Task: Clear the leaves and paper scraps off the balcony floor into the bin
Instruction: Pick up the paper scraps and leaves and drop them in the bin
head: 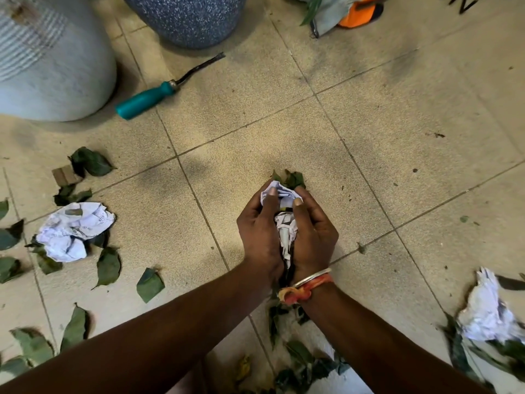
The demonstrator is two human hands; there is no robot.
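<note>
At the upper left of the frame stands a pale grey pot [54, 61]. Below it, at the left edge, we see green leaves [91, 163] scattered over the tiled floor [397, 123], a small wooden block [66, 175] and a crumpled paper ball [75, 231] lying partly on some of those leaves. A teal-handled hand tool [147, 99] lies just right of the grey pot, its dark forked tip pointing toward a speckled blue pot [184, 18] at top centre.

In the middle, the left hand [260, 231] and right hand [315, 231] are pressed together around a paper wad [285, 231] – fingers curled, thumbs on top – with a few held leaves [292, 179] poking out past the fingertips. A metal bangle [312, 277] and an orange thread circle the right wrist. More leaves lie under the wrists – blurred. At lower right another paper scrap [488, 314] rests among leaves; an orange object [360, 12] sits at the top right.
</note>
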